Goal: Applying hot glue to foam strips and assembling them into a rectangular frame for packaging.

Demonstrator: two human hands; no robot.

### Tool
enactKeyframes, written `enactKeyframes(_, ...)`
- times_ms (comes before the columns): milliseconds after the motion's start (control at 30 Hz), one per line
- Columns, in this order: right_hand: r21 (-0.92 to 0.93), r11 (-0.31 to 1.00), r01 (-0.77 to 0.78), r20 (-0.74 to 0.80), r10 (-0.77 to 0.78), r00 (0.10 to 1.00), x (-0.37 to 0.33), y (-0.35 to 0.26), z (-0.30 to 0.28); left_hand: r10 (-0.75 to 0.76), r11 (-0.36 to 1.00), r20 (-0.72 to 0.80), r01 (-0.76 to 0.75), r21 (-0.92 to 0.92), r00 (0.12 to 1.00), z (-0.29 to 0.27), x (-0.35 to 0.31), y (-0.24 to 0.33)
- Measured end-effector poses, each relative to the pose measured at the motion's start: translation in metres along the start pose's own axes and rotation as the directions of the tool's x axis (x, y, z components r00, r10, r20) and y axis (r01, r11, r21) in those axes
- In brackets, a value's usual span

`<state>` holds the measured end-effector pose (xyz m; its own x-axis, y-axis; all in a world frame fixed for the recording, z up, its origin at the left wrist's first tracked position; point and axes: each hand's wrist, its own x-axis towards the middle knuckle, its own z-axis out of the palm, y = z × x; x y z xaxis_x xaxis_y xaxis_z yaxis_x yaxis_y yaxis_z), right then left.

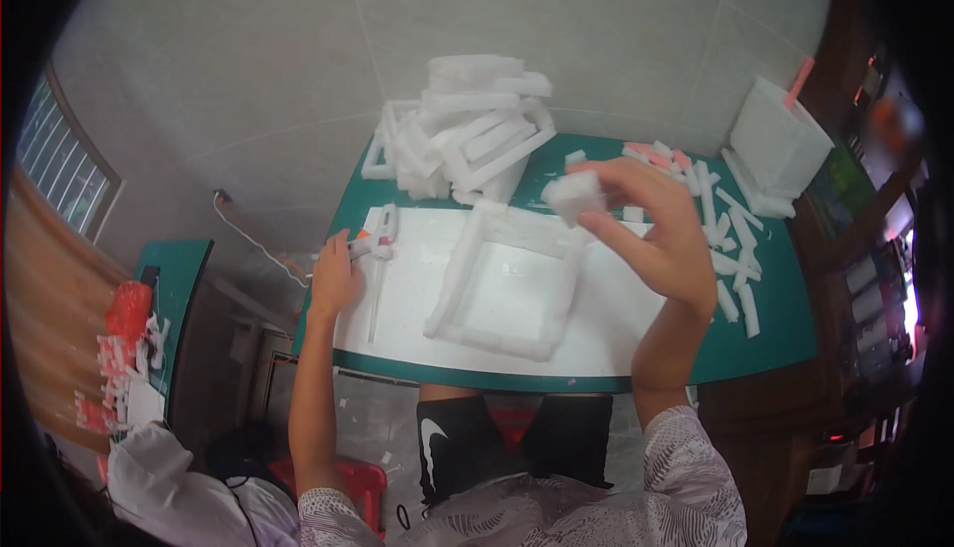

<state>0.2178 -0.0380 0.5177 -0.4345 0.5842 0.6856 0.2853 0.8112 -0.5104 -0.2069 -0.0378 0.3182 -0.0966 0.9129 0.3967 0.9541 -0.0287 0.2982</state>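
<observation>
My right hand is raised over the table, thumb and fingers pinching a small white foam block, slightly blurred. Below and to its left, a rectangular foam frame lies flat on a white board. My left hand is at the board's left edge, fingers curled round the handle of what looks like a white glue gun. Part of that handle is hidden by the fingers. A thin pale stick lies on the board beside this hand.
A tall pile of foam frames stands at the back of the green table. Loose foam strips and pink pieces lie at right, near a foam box. Another person's pale sleeve shows lower left, near a side table.
</observation>
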Motion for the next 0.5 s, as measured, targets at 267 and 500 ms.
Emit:
enactKeyframes(267, -0.040, 0.999, -0.007, 0.044, 0.009, 0.999, 0.012, 0.032, 0.007, 0.041, 0.999, 0.177, -0.046, 0.024, 0.983, 0.009, 0.031, -0.006)
enactKeyframes(500, -0.033, 0.999, -0.031, 0.010, 0.031, 0.999, 0.021, 0.050, 0.015, 0.100, 0.990, 0.065, -0.106, 0.097, 0.993, 0.008, 0.030, 0.010)
